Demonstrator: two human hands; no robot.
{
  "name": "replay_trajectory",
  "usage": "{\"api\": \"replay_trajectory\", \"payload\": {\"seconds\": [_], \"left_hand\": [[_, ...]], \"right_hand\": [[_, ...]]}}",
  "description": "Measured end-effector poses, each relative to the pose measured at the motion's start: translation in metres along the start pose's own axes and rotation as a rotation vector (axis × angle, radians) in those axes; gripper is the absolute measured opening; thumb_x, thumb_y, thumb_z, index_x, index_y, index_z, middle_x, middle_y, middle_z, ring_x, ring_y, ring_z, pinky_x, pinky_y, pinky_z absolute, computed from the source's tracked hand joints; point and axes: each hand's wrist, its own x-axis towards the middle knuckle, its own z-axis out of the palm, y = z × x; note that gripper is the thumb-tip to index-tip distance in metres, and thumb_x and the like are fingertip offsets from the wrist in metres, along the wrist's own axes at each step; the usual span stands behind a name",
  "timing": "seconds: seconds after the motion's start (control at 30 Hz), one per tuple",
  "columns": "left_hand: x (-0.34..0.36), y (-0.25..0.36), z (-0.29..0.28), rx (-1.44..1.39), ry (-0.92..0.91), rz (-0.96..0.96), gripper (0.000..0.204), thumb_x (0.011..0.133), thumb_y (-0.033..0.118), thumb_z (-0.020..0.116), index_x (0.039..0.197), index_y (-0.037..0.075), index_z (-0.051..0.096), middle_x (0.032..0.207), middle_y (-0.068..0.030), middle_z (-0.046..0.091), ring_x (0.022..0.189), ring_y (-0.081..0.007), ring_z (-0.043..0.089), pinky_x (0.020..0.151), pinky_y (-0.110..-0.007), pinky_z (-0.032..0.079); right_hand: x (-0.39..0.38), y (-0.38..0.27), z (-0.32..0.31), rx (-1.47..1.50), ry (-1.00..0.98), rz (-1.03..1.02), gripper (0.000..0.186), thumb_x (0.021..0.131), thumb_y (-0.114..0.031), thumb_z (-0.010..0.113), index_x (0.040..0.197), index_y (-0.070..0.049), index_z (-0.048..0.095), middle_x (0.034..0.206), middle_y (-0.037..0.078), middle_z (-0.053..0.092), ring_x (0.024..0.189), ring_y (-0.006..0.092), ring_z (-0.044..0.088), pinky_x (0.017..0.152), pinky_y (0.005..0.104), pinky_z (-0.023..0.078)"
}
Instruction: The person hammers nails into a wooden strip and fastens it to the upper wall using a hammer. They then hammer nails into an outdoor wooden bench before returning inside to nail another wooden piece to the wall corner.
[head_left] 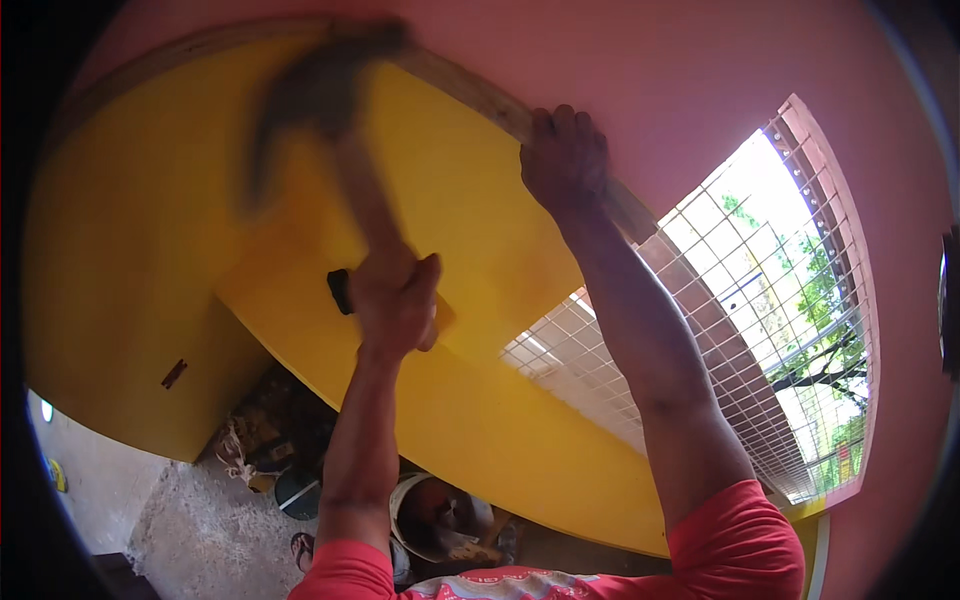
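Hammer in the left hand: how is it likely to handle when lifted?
The hammer likely feels top-heavy: its broad, dark, metal-looking head sits on a slim handle. It should stay rigid, as the handle looks straight despite the blur.

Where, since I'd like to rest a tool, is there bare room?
The grey concrete floor, lower left, has a bare patch beside the pale tangled string. The glossy yellow panel looks bare between the wooden-handled claw hammer, right hand and long wooden strip. Crowded: below the panel's near edge, around the round white-rimmed container.
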Motion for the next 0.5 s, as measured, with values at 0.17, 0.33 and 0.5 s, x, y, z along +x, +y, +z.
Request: {"api": "replay_trajectory", "payload": {"seconds": [0.17, 0.33, 0.5], "left_hand": [[0.013, 0.081, -0.081, 0.432, -0.37, 0.401, 0.035, 0.089, 0.019, 0.057, 0.12, 0.006, 0.047, 0.112, -0.008, 0.054, 0.103, -0.0192, 0.052, 0.088, -0.031, 0.043], [0.014, -0.054, 0.053, 0.308, -0.16, -0.306, 0.028, 0.077, 0.024, 0.07, 0.088, 0.001, 0.058, 0.072, -0.0084, 0.065, 0.063, -0.0215, 0.063, 0.058, -0.038, 0.05], [-0.017, -0.025, 0.008, -0.136, -0.072, -0.166, 0.02, 0.08, 0.007, 0.069, 0.067, 0.002, 0.053, 0.057, -0.0006, 0.056, 0.05, -0.0091, 0.054, 0.047, -0.027, 0.041]], "right_hand": [[0.0, -0.009, -0.009, -0.004, 0.036, -0.015, 0.029, 0.076, -0.02, 0.066, 0.103, -0.011, 0.059, 0.098, 0.008, 0.052, 0.093, 0.0261, 0.055, 0.077, 0.0439, 0.048], [0.0, -0.01, -0.011, 0.025, -0.019, 0.009, 0.026, 0.078, -0.02, 0.062, 0.102, -0.009, 0.06, 0.101, 0.008, 0.054, 0.097, 0.0257, 0.055, 0.079, 0.0435, 0.048], [0.0, -0.011, -0.002, 0.042, 0.012, 0.033, 0.022, 0.083, -0.018, 0.056, 0.101, -0.008, 0.06, 0.101, 0.007, 0.057, 0.099, 0.0252, 0.056, 0.081, 0.0435, 0.047]]}}
